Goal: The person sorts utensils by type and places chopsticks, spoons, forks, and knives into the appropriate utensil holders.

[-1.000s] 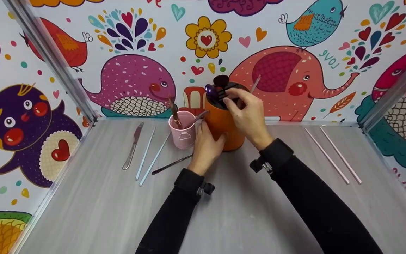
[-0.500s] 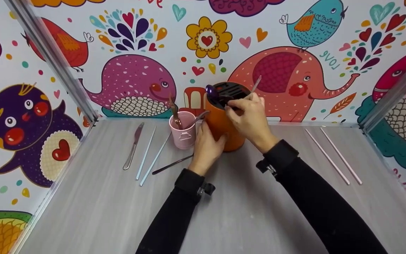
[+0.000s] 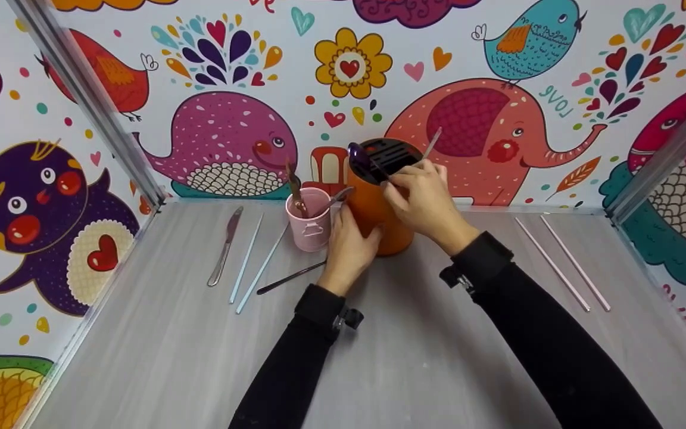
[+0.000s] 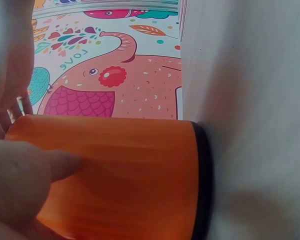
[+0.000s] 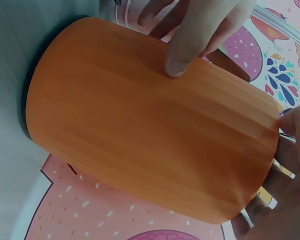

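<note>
In the head view an orange utensil holder (image 3: 395, 235) with a slotted black top stands upright near the back wall. My left hand (image 3: 350, 250) rests around its lower left side, with the thumb lying on the orange wall (image 4: 125, 170) in the left wrist view. My right hand (image 3: 423, 193) is at the front right rim, thumb and fingertips bent together. A shiny purple spoon (image 3: 356, 152) leans at the top's left edge; its dark handle runs down to those fingertips, which appear to pinch it. The fingers partly hide the contact. Behind the hand rises a pale straw (image 3: 433, 142).
Left of the holder is a pink bucket (image 3: 310, 229) with a few utensils. On the table lie a table knife (image 3: 225, 247), two pale blue straws (image 3: 246, 259), a dark thin stick (image 3: 289, 279) and, at right, two pink straws (image 3: 563, 262). Printed walls enclose the table.
A dark round-headed utensil that stood up at the holder's top has sunk and is no longer visible. My right hand has shifted slightly right and down; the left hand stays still.
</note>
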`<state>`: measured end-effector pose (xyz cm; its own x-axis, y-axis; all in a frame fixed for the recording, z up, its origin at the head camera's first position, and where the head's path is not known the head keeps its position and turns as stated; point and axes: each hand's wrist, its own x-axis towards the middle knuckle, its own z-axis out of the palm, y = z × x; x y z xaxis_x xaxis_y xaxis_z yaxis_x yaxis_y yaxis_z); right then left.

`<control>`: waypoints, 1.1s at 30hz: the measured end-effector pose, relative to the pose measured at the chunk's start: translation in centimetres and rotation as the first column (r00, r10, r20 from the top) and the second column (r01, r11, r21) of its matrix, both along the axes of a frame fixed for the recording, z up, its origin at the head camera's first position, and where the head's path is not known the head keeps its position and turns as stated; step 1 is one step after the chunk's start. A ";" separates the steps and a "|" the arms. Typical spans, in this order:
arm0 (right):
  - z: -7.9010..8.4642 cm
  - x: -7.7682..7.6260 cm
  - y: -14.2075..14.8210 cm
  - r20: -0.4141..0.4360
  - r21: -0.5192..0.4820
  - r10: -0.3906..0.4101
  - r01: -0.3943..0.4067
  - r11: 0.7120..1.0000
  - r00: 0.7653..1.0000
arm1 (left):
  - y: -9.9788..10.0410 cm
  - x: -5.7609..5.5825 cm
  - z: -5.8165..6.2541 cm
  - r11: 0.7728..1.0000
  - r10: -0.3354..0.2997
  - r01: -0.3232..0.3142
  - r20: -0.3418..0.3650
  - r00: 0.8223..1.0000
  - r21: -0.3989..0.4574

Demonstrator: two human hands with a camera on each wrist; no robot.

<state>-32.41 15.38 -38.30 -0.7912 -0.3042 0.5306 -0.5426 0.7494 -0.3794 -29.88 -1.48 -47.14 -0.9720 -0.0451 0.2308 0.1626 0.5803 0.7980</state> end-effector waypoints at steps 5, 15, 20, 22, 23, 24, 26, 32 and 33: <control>0.2 0.3 0.7 0.023 -0.017 0.012 -0.012 1.000 1.000 | 0.1 0.0 0.0 1.000 0.005 -0.005 0.018 1.000 -0.005; 0.1 1.0 1.4 -0.061 -0.149 -0.011 0.002 0.989 0.998 | 0.0 -0.2 0.3 1.000 -0.002 0.001 0.089 0.996 0.011; -0.4 1.2 1.6 -0.182 -0.247 -0.085 0.038 0.968 0.980 | 0.0 -0.2 0.2 1.000 0.000 -0.001 0.087 0.996 0.015; -0.7 1.4 1.7 -0.216 -0.263 -0.068 0.009 0.965 0.974 | 0.0 -0.2 0.2 1.000 -0.001 -0.001 0.089 0.996 0.015; -0.9 1.6 1.8 -0.224 -0.252 -0.035 -0.023 0.968 0.974 | 0.0 -0.2 0.2 1.000 -0.002 0.000 0.089 0.996 0.015; -1.0 1.8 1.9 -0.230 -0.227 0.012 -0.065 0.972 0.973 | -0.1 -0.2 0.2 1.000 -0.003 0.001 0.087 0.996 0.016; -1.3 2.2 1.9 -0.219 -0.168 0.122 -0.160 0.973 0.968 | -0.2 -0.3 0.2 1.000 -0.006 0.005 0.074 0.997 0.019; -1.8 3.0 1.2 -0.128 -0.074 0.299 -0.310 0.948 0.946 | -0.4 -1.8 -2.1 1.000 -0.004 0.006 -0.060 0.998 0.026; -1.9 3.0 1.1 -0.112 -0.080 0.306 -0.315 0.946 0.945 | -0.4 -1.8 -2.1 1.000 -0.005 0.007 -0.071 0.997 0.029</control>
